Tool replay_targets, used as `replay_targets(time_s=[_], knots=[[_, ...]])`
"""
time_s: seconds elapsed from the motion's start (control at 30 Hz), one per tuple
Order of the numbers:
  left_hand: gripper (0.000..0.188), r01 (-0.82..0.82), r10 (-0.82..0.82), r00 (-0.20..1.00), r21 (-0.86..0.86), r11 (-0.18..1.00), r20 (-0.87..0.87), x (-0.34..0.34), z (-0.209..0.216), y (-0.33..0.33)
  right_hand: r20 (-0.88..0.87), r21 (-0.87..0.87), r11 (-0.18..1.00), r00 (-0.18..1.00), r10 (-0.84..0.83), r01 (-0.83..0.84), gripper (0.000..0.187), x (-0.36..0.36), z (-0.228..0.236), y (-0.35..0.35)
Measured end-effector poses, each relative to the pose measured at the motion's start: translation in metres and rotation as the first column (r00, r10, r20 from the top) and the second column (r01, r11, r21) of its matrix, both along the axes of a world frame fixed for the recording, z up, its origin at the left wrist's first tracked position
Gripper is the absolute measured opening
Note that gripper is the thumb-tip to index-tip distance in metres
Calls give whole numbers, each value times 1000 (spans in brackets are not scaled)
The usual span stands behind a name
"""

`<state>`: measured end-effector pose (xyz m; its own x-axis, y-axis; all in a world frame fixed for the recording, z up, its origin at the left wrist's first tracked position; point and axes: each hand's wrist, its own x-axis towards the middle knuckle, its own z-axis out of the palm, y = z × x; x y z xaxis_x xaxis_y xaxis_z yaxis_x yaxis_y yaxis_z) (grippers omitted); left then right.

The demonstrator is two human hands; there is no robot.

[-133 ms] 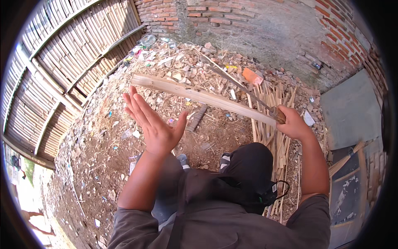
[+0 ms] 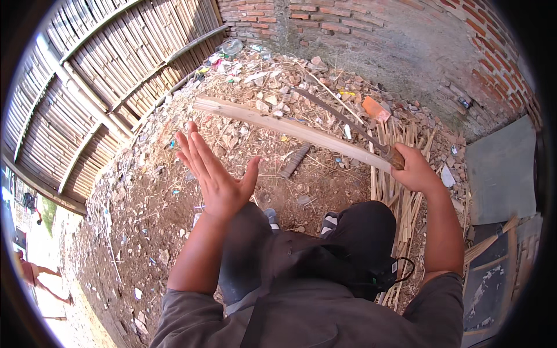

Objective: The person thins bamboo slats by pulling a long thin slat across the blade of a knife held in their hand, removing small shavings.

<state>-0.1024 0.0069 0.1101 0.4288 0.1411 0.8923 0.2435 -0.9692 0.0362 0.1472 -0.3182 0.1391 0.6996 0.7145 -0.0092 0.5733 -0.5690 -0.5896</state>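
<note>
My right hand (image 2: pixel 419 171) is closed around the brown wooden handle of a machete (image 2: pixel 338 116). Its long, dark blade points away to the upper left. A pale wooden slat (image 2: pixel 301 132) has its right end at the same fist and seems held together with the handle. From there the slat slants up to the left, below the blade and in front of me. My left hand (image 2: pixel 217 182) is raised with fingers stretched and thumb apart. It holds nothing, and its fingertips are just below the slat's far left end, apart from it.
Split strips (image 2: pixel 400 203) lie in a pile by my right knee. A ridged dark piece (image 2: pixel 296 160) and an orange brick fragment (image 2: pixel 376 108) lie on the rubble. A bamboo fence (image 2: pixel 145 52) stands left, a brick wall (image 2: pixel 371 40) ahead, a grey panel (image 2: pixel 500 168) right. Another person (image 2: pixel 36 275) shows far left.
The view has shifted a little, so the surroundings sit further right and lower. Both hands keep their poses; the machete and slat remain in the right hand.
</note>
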Motion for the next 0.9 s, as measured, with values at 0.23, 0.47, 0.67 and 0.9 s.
replay_targets(time_s=[0.23, 0.47, 0.67, 0.9], knots=[[107, 33, -28, 999, -392, 920, 18, -30, -34, 3, 88, 103, 986, 989, 123, -131, 31, 1, -18, 52], [106, 94, -511, 789, -756, 648, -340, 42, -60, -22, 146, 468, 883, 989, -28, -44, 31, 2, 9, 136], [118, 145, -558, 776, -778, 612, -295, 121, -64, -36, 70, 857, 513, 997, -35, -42, 22, -4, 44, 188], [36, 220, -327, 945, -705, 674, -17, 116, -25, -17, -255, 964, 154, 916, 311, 216, 19, 12, 65, 179]])
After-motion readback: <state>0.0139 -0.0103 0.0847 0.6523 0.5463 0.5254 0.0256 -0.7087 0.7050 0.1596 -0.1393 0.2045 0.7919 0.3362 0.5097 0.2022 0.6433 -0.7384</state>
